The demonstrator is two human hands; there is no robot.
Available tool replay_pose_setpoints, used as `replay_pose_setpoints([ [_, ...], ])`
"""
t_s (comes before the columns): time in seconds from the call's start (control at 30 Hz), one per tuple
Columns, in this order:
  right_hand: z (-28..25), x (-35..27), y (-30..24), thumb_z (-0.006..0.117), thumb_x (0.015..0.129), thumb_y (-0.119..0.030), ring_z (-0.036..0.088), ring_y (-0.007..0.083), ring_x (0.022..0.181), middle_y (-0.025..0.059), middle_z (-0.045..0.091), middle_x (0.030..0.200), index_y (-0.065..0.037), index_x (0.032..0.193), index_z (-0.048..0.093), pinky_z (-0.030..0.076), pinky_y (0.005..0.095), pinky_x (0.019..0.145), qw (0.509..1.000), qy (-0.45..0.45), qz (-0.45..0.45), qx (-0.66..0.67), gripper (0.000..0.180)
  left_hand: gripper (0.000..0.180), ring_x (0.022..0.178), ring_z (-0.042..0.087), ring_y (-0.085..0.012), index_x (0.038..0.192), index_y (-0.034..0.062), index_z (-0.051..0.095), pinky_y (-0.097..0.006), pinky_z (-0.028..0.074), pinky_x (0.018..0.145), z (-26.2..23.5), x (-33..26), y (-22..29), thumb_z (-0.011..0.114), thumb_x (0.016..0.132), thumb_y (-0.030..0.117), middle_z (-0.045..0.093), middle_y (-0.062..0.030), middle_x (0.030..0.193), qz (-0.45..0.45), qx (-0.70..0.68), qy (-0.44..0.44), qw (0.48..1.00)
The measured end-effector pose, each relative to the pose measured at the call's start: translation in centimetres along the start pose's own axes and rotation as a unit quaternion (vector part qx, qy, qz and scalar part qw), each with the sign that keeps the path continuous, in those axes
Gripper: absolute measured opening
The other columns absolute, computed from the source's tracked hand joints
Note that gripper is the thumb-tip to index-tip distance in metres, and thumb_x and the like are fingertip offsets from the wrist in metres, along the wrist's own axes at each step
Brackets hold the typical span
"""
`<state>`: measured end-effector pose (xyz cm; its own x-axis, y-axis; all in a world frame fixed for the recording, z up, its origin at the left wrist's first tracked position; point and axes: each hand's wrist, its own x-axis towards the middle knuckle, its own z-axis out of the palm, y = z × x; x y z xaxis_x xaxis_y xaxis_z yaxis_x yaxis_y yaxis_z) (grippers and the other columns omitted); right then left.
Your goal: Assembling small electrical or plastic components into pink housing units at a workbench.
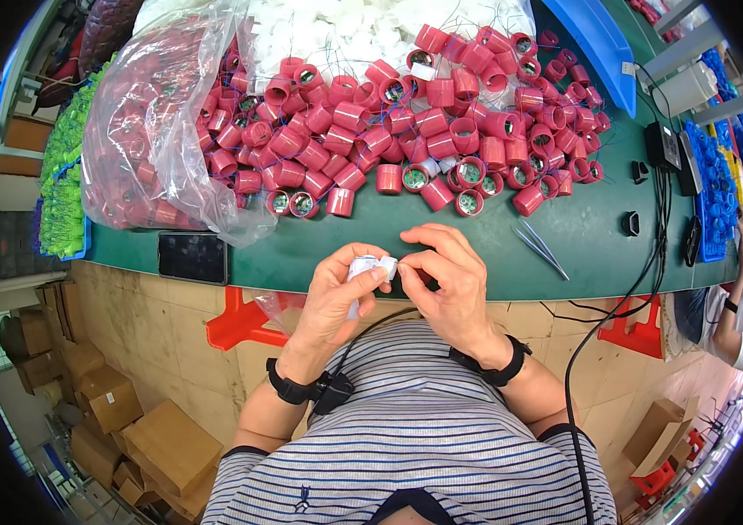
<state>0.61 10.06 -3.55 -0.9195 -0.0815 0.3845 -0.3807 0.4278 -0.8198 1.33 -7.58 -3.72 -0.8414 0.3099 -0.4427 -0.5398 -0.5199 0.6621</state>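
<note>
Both sets of fingertips pinch one small white piece [371,267], held just in front of the near edge of the green table [599,249]. The left hand [329,302] grips it from below, fingers curled shut; the right hand [450,280] nips its right end. It looks like a fitting or peeling step, calling for a fine, steady pull. Beyond the piece lies a heap of red caps [406,131], tweezers [539,248] to its right, a clear bag [148,131] to its left. Cardboard boxes [135,429] sit on the floor below.

small white plastic part [371,265], pinched between both hands, above table edge
</note>
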Motion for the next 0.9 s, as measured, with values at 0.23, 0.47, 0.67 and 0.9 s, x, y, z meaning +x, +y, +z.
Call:
replay_pose_setpoints([
  [0.23,-0.3,0.1,-0.2,0.073,0.069,0.0,0.064,0.0312,0.096,0.0101,0.067,0.102,-0.001,0.078,0.065,0.051,0.0406,0.077,0.999,-0.01,-0.026,-0.038,0.013,0.019,0.067,0.059,-0.0062,0.105,-0.0011,0.062,-0.018,0.038,0.044,0.8,0.0,0.1,0.069,0.088,0.002,0.066,-0.0059,0.088,0.019,0.042,0.028,0.999],
  [0.47,-0.2,-0.2,0.6,0.075,0.069,0.0,0.064,0.0311,0.096,0.011,0.067,0.104,-0.001,0.083,0.066,0.051,0.0408,0.078,0.995,-0.003,-0.072,-0.062,0.017,0.016,0.052,0.049,-0.0025,0.099,-0.0014,0.064,-0.018,0.036,0.043,1.9,0.1,0.6,0.072,0.086,0.001,0.063,-0.0011,0.078,0.055,0.145,0.054,0.986],
  [0.67,-1.3,-0.8,0.2,0.073,0.073,0.005,0.064,0.0291,0.091,0.0135,0.066,0.108,0.0,0.088,0.064,0.054,0.0348,0.07,0.998,-0.009,0.057,0.041,0.018,0.02,0.055,0.05,-0.0031,0.102,-0.0012,0.062,-0.018,0.038,0.044,2.7,0.0,0.2,0.07,0.084,-0.002,0.063,-0.0029,0.082,0.073,0.194,0.062,0.976],
  [0.9,-1.4,-1.4,1.1,0.071,0.075,0.007,0.064,0.0281,0.086,0.0129,0.067,0.107,-0.001,0.088,0.064,0.052,0.0333,0.063,0.999,-0.003,0.019,0.029,0.017,0.022,0.064,0.055,-0.0018,0.099,0.0,0.063,-0.018,0.043,0.052,3.4,0.2,-0.7,0.076,0.081,0.003,0.064,-0.0006,0.083,0.148,0.316,0.061,0.935],
])
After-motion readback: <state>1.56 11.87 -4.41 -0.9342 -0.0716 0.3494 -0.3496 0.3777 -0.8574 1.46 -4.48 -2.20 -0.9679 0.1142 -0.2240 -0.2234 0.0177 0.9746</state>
